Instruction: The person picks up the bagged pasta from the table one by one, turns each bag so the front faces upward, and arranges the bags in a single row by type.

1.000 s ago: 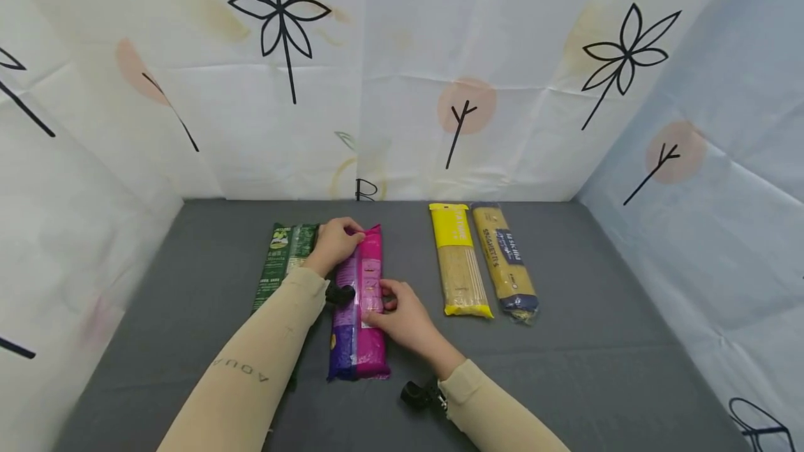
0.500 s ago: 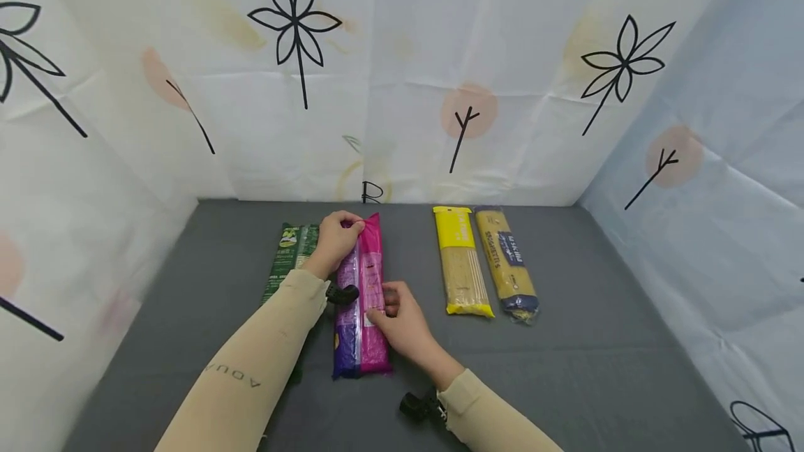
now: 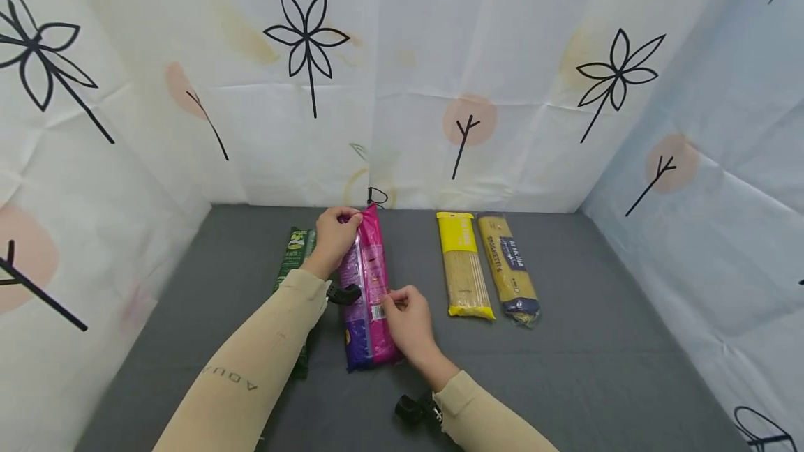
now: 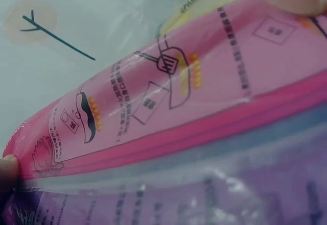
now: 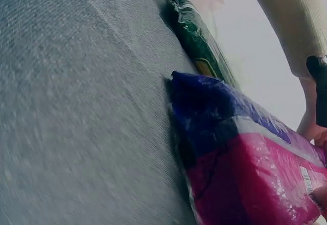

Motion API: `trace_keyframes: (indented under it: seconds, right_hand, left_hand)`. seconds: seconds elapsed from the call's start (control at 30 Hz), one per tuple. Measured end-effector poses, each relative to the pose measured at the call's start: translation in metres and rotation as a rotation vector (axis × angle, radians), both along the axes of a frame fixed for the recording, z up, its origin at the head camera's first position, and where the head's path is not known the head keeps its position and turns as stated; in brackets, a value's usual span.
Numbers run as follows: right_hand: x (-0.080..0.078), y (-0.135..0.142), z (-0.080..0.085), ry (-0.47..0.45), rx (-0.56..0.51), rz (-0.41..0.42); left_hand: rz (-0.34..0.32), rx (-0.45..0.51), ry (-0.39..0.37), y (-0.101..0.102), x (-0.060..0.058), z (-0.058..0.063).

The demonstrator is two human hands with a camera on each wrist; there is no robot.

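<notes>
A long pink and purple plastic food packet [image 3: 375, 264] lies tilted above the grey table, its far end raised. My left hand [image 3: 335, 239] pinches that far end between thumb and fingers. On the packet's right edge, past the barcode, my right hand [image 3: 411, 323] pinches with thumb and curled fingers. Printed cooking pictures fill the pink side [image 4: 153, 107] in the left wrist view, with a fingertip [image 4: 7, 169] at its end. The blue lower end [image 5: 204, 107] is close to the cloth in the right wrist view. A green packet [image 3: 296, 250] lies left, partly hidden by my left arm.
To the right lie a yellow noodle packet [image 3: 466, 274] and a spaghetti packet [image 3: 510, 264], side by side. Grey cloth covers the table [image 3: 584, 319]. White patterned curtains [image 3: 408, 61] stand behind and at both sides. Each wrist bears a black camera mount [image 3: 411, 410].
The far end of the pink and purple packet has risen with my left hand. My right hand has slid slightly right to the packet's edge. The head view has shifted a little.
</notes>
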State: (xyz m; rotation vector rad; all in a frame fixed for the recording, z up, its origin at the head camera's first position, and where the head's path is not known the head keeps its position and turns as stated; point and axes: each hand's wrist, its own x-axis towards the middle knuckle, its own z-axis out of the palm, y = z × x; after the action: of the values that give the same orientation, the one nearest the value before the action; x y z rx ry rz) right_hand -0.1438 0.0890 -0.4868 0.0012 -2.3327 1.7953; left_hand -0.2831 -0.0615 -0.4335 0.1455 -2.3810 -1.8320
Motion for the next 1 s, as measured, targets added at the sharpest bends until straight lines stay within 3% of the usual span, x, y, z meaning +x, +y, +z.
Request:
trace_keyframes:
  seconds: [0.3, 0.5, 0.8, 1.0]
  right_hand:
    - [-0.003, 0.029, 0.026, 0.074, 0.206, 0.017]
    - [-0.005, 0.041, 0.040, 0.097, 0.301, 0.029]
    - [-0.008, 0.049, 0.038, -0.013, 0.202, 0.090]
    - [-0.007, 0.054, 0.038, -0.074, 0.185, 0.122]
  left_hand:
    - [-0.072, 0.105, 0.049, -0.005, 0.006, 0.012]
    - [-0.063, 0.134, 0.090, -0.001, 0.011, 0.019]
    - [-0.010, 0.165, 0.167, 0.011, 0.018, 0.027]
    - [-0.004, 0.137, 0.145, 0.013, 0.019, 0.027]
